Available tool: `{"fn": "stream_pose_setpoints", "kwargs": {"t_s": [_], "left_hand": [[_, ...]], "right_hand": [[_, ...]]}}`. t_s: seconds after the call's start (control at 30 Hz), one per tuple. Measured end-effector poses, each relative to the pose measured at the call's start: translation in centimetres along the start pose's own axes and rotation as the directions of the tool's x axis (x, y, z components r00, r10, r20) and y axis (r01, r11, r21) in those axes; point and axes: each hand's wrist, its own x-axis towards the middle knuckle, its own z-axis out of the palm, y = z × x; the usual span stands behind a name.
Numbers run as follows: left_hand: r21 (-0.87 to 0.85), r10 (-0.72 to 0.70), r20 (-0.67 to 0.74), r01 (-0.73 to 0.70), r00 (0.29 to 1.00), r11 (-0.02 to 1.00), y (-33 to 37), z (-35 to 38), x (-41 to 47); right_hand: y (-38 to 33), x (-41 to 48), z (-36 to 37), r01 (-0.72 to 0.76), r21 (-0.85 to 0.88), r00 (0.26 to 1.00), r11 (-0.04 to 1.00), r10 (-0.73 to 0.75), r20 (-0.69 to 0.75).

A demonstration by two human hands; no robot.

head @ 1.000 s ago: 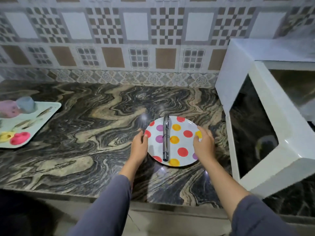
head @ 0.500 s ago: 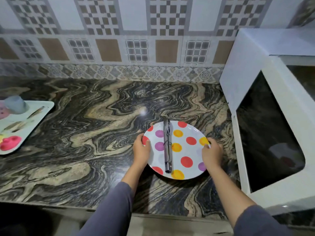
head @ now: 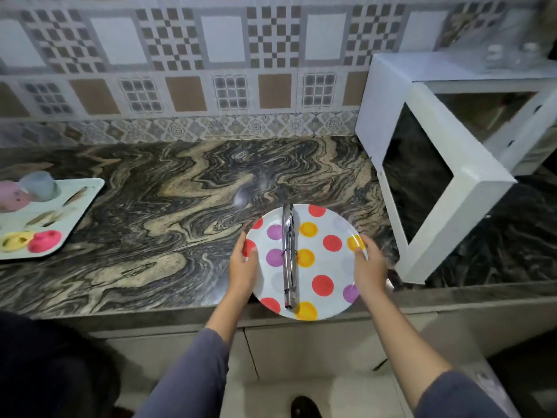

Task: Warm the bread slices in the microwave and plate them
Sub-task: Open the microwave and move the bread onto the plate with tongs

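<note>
A white plate with red, yellow and purple dots is held level over the counter's front edge. Metal tongs lie closed along its middle. My left hand grips the plate's left rim and my right hand grips its right rim. The white microwave stands at the right with its door swung open toward me. No bread slices are visible.
A pale tray at the left of the marbled counter carries small pink, yellow and blue-grey cups or moulds. A tiled wall runs behind. Cabinet fronts and floor show below the counter edge.
Both hands have drawn the plate with the tongs toward me, from resting on the counter to partly past its front edge. The view has pulled back and down.
</note>
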Motion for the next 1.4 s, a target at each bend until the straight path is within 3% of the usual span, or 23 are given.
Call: {"fn": "stream_pose_setpoints", "kwargs": {"t_s": [0.27, 0.53, 0.8, 1.13, 1.27, 1.4], "left_hand": [[0.035, -0.001, 0.105, -0.002, 0.994, 0.999, -2.8, -4.2, -9.2], [0.033, -0.041, 0.295, 0.032, 0.955, 0.999, -4.7, -1.4, -18.0], [0.068, -0.073, 0.495, 0.045, 0.866, 0.997, -5.6, 6.7, -24.0], [0.082, -0.067, 0.669, 0.016, 0.74, 0.997, -4.2, 19.7, -30.2], [0.087, -0.055, 0.692, -0.008, 0.72, 0.996, -3.7, 26.8, -31.1], [0.08, -0.071, 0.653, 0.025, 0.754, 0.996, -3.0, 34.5, -30.7]], "right_hand": [[3.5, -11.9, -4.4, -0.041, 0.091, 0.991, 0.995, 0.053, -0.126], [7.4, -19.9, -12.6, -0.09, 0.151, 0.941, 0.984, 0.134, -0.311], [8.7, -23.9, -23.0, -0.14, 0.119, 0.838, 0.983, 0.182, -0.514], [11.3, -22.4, -34.6, -0.15, 0.216, 0.679, 0.965, 0.26, -0.687], [12.4, -18.1, -39.6, -0.119, 0.259, 0.661, 0.959, 0.271, -0.699], [13.0, -11.4, -44.6, -0.097, 0.248, 0.687, 0.964, 0.245, -0.684]]}}
